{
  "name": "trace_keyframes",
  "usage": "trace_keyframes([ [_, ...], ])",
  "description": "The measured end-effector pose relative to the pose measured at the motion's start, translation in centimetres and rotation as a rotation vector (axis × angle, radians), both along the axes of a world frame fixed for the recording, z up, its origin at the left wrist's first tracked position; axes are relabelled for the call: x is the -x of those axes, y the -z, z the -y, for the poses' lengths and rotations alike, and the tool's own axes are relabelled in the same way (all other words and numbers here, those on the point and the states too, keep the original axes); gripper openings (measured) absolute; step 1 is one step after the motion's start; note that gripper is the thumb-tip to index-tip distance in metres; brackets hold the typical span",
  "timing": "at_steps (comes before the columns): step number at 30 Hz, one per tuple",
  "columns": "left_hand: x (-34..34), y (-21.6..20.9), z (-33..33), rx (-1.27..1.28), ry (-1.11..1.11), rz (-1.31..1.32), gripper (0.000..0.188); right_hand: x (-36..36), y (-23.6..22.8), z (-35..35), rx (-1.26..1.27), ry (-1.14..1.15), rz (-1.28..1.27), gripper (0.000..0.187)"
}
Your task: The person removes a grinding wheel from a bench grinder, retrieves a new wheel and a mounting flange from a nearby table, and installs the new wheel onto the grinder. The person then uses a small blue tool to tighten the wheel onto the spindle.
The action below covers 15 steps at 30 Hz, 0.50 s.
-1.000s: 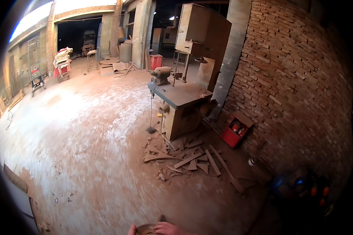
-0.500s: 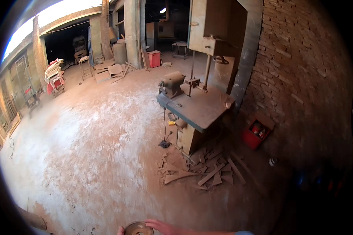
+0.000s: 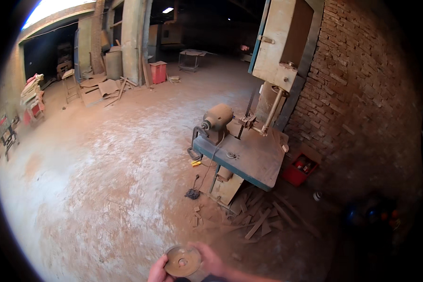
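Observation:
My two hands hold a round, dusty brown disc (image 3: pixel 176 265) with a raised rim and a small hub at its centre. Its exact kind I cannot make out. My left hand (image 3: pixel 158 271) grips the left edge, thumb on the rim. On the opposite edge is my right hand (image 3: pixel 210 259), somewhat blurred, with its fingers partly hidden. Beyond them stands a dusty bandsaw (image 3: pixel 278 47) with a blade running down to its table (image 3: pixel 256 157). A cylindrical motor (image 3: pixel 219 117) with a short shaft sits on the table's left side, beside a clamp (image 3: pixel 194 143) at the edge.
Wood offcuts (image 3: pixel 258 221) lie heaped below the saw. A dark cord bundle (image 3: pixel 191 193) and a yellow object (image 3: pixel 195 163) are near its base. An open red box (image 3: pixel 300 170) stands by the brick wall (image 3: pixel 362 89). Farther back are a red bin (image 3: pixel 158 73) and a small table (image 3: pixel 191 59).
The view has shifted, and the bandsaw appears closer. My hands and the disc have come farther up into the picture, so both hands now show more fully.

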<state>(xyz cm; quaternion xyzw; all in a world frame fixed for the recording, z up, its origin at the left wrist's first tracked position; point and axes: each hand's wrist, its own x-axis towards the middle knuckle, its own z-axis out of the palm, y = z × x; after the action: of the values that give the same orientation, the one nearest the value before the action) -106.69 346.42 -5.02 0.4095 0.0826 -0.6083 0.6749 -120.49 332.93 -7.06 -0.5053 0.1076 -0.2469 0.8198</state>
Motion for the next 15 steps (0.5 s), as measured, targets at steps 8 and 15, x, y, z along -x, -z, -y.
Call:
trace_keyframes([
  [8, -15.8, -1.8, 11.7, 0.316, 0.370, 0.500, 0.045, -11.0, -7.1, 9.2, -0.116, 0.042, -0.442, 0.040],
  [15, -27.2, -5.5, 23.1, 0.323, 0.700, 1.458, 0.037, -20.2, -6.9, 17.8, 0.212, 0.158, -0.698, 0.030],
])
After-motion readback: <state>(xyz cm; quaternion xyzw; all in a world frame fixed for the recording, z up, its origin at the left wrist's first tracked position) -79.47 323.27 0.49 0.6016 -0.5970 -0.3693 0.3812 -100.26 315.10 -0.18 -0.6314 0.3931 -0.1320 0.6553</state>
